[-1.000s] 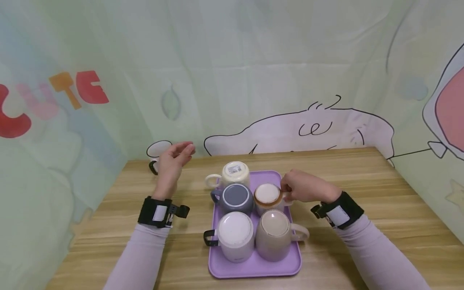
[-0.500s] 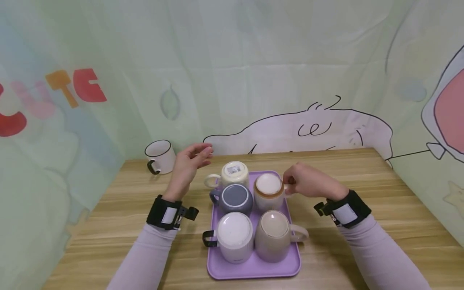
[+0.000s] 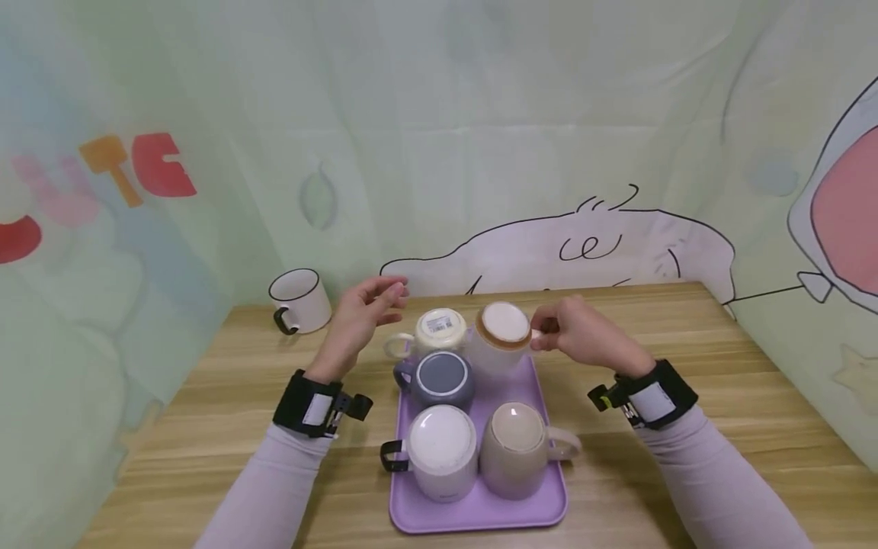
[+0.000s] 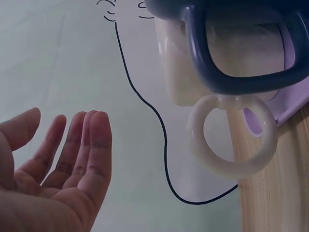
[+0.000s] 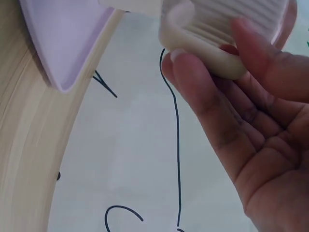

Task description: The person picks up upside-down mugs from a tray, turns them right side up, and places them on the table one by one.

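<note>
The fingers of the right hand are clamped on the handle of the brown-ringed mug, which hangs upside down, slightly tilted, at one o'clock over the tray; it seems clear of the surface. The left hand is at ten o'clock, thumb apart, its other fingers close together and nearly straight, touching nothing. Just beside it, at eleven, is the cream mug, then the blue mug, the white mug at eight and the tan mug at four, all bottoms up on the tray. Handles point toward nine, except the tan one's, toward three. Farther out at ten o'clock, the black-rimmed mug stands upright on the counter. The step in hand looks like lifting the brown-ringed mug by its handle. The next move, I judge, calls for a firm pinch and enough height to pass the cream mug without a knock, then a wrist turn if it is to stand mouth up; the free left hand could steady its body.
</note>
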`<state>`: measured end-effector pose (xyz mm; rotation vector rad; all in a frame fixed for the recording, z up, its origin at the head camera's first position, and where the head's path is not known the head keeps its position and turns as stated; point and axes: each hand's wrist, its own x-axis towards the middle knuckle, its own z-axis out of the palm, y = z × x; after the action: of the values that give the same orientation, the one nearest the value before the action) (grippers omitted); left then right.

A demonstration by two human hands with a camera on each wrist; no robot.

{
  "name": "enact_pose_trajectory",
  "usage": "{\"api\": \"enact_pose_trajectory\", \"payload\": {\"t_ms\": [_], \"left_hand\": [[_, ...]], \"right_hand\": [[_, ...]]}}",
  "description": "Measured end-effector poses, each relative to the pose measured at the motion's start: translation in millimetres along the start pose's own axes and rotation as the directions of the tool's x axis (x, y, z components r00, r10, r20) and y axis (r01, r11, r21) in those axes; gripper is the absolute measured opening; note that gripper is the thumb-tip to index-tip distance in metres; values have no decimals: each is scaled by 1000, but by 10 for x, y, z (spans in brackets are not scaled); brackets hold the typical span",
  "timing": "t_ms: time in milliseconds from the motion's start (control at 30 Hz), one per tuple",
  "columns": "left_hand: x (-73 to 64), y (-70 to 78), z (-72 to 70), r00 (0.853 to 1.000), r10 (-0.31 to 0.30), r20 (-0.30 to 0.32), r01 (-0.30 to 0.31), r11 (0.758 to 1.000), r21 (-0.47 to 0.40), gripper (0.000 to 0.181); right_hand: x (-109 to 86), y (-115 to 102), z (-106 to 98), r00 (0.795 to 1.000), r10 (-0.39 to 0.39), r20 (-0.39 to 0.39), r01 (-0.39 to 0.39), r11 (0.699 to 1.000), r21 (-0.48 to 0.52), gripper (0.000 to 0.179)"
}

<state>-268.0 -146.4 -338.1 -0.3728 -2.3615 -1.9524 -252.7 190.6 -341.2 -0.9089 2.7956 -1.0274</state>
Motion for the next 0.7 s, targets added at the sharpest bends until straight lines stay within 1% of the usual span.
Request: {"api": "enact_pose_trajectory", "payload": {"t_ms": [133, 200, 267, 333, 467, 567, 700], "left_hand": [[-9, 16, -12, 999, -8, 35, 7, 999, 31, 37], [-3, 20, -7, 999, -14, 47, 12, 999, 38, 36], [5, 25, 4, 998, -16, 61, 14, 999, 43, 35], [12, 32, 18, 997, -18, 78, 15, 999, 40, 34], [23, 43, 47, 994, -19, 112, 16, 999, 30, 32], [25, 42, 62, 992, -19, 126, 17, 1000, 18, 31], [19, 56, 79, 990, -15, 140, 17, 1000, -9, 32]], "right_hand": [[48, 1, 34, 998, 4, -70, 3, 996, 86, 7], [64, 0, 49, 995, 24, -92, -10, 989, 148, 7], [74, -3, 62, 993, 45, -113, -20, 977, 212, 8], [82, -6, 75, 989, 69, -130, -29, 959, 282, 11], [104, -22, 90, 983, 79, -166, -8, 920, 391, 17], [121, -36, 94, 981, 71, -182, 16, 899, 438, 18], [141, -42, 108, 978, 72, -194, 24, 893, 450, 18]]}}
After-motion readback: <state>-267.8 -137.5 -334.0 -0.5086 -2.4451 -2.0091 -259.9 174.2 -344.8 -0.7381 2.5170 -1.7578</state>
